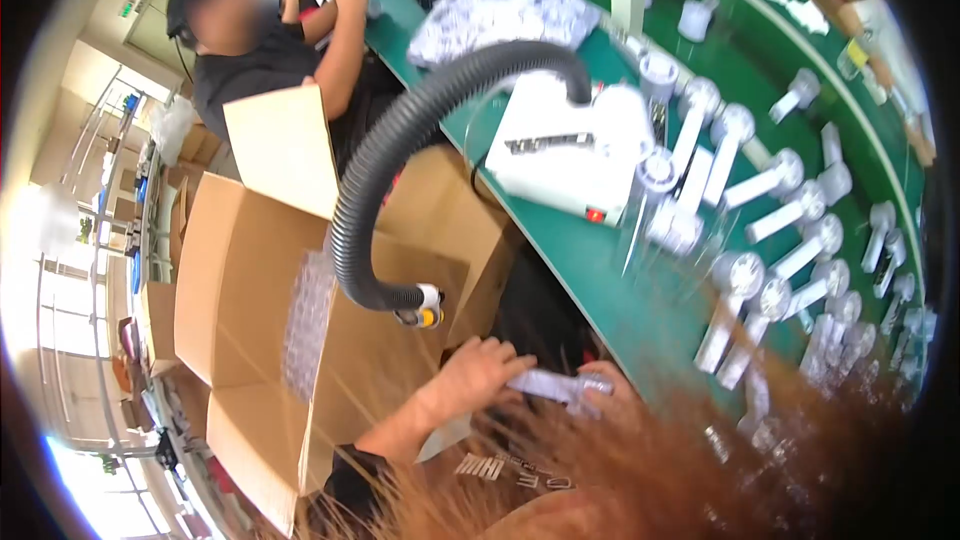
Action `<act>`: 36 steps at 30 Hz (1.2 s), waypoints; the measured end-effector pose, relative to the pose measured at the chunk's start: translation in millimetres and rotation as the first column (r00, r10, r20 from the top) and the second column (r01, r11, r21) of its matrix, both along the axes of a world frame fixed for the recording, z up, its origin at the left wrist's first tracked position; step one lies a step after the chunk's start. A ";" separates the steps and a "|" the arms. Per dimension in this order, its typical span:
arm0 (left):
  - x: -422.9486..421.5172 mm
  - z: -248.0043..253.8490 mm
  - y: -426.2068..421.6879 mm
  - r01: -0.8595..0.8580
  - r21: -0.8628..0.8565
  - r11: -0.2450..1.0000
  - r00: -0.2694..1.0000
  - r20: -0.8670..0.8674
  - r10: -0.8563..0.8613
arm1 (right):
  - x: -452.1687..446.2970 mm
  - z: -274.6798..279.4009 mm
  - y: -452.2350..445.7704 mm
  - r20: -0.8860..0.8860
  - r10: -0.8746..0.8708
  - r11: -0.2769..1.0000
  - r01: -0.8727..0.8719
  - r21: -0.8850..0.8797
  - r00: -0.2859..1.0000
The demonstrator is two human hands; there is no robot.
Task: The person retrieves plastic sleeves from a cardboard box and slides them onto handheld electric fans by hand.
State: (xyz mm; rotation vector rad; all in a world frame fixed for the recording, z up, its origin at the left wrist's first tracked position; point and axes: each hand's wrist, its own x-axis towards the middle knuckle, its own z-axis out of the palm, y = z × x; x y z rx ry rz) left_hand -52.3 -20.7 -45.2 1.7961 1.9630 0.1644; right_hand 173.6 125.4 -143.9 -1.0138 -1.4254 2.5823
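Note:
A pale handheld device with a long handle and a round head is held between my two hands, over my lap. My left hand grips the handle end, its fingers curled. At the head end, my right hand has its fingers closed round the device; strands of hair partly cover this hand. Just above my left hand hangs the nozzle of a black corrugated hose, apart from the device. The hose curves up to a white boxy machine on the green table.
Many similar white devices lie on the table and the green conveyor at right. An open cardboard box with clear plastic trays stands at left. A co-worker sits beyond it, near a bag of white parts.

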 end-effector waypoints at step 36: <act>46.7 -22.4 60.6 -0.482 0.297 0.824 0.244 0.949 -0.199 | 41.1 96.8 43.1 -0.243 0.289 0.183 0.196 0.964 0.926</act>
